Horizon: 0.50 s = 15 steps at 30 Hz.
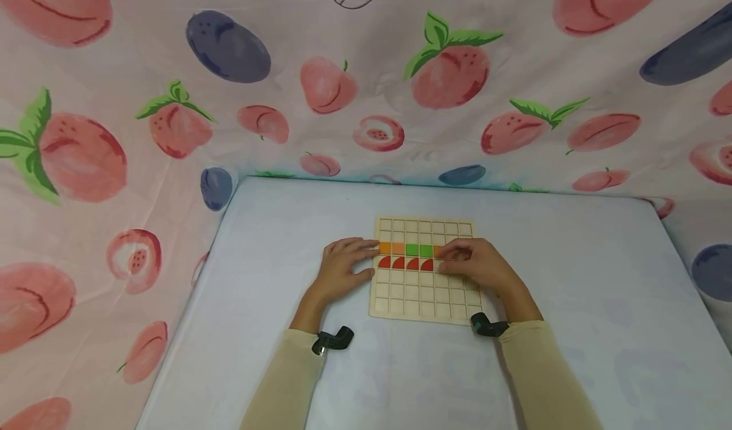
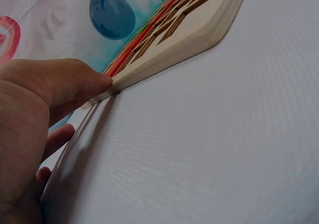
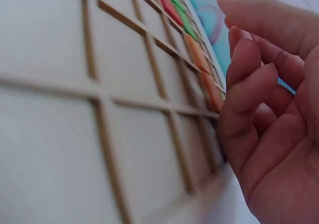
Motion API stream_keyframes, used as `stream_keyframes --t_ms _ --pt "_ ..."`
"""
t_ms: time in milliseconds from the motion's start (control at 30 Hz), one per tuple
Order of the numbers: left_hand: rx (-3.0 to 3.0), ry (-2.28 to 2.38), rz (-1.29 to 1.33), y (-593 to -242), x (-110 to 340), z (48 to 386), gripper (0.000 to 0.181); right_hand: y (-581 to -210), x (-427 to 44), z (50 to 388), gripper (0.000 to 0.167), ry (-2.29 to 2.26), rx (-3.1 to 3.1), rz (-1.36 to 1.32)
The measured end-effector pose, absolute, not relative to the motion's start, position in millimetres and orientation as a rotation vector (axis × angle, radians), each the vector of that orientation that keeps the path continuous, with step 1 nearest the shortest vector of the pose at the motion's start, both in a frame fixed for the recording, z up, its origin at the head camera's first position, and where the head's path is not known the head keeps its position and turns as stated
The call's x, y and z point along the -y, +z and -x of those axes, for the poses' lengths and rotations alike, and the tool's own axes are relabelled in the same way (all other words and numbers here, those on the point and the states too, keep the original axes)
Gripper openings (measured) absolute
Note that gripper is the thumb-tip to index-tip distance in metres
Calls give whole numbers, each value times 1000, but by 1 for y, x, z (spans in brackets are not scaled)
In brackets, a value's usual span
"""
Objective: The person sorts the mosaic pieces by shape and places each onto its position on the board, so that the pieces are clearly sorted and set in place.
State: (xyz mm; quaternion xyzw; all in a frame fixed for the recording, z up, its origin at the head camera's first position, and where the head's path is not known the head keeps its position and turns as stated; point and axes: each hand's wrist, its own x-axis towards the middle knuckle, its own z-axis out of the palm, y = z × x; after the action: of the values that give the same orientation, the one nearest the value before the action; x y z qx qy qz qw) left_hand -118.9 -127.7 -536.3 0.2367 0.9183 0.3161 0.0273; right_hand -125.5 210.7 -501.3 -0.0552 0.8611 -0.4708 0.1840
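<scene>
A pale wooden grid board [image 1: 403, 293] lies flat on the table. One of its rows holds orange [image 1: 385, 248] and green square tiles [image 1: 412, 250]. In the row just nearer, several red quarter-round tiles [image 1: 398, 263] sit side by side. My left hand [image 1: 341, 270] is at the board's left edge; its thumb [image 2: 94, 83] touches the board's side in the left wrist view. Over the board's right part is my right hand [image 1: 477, 262], fingers loosely bent beside an orange tile [image 3: 212, 90]. Nothing shows between its fingers [image 3: 249, 82]. It hides some cells from the head view.
The white table [image 1: 412, 373] spreads around the board on every side. Fruit-printed cloth [image 1: 320, 30] stands behind it and along the left. Each wrist carries a small black device, one on the left [image 1: 333, 340] and one on the right [image 1: 488, 326].
</scene>
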Motion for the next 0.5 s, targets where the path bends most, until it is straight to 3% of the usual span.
stream_keyframes --t_ms 233,500 --pt "-2831 975 -738 -536 127 119 42 -482 -238 120 35 -1387 -2365 55" --pt "-2841 954 -739 -538 128 119 42 -474 -274 106 34 -1158 -2533 41"
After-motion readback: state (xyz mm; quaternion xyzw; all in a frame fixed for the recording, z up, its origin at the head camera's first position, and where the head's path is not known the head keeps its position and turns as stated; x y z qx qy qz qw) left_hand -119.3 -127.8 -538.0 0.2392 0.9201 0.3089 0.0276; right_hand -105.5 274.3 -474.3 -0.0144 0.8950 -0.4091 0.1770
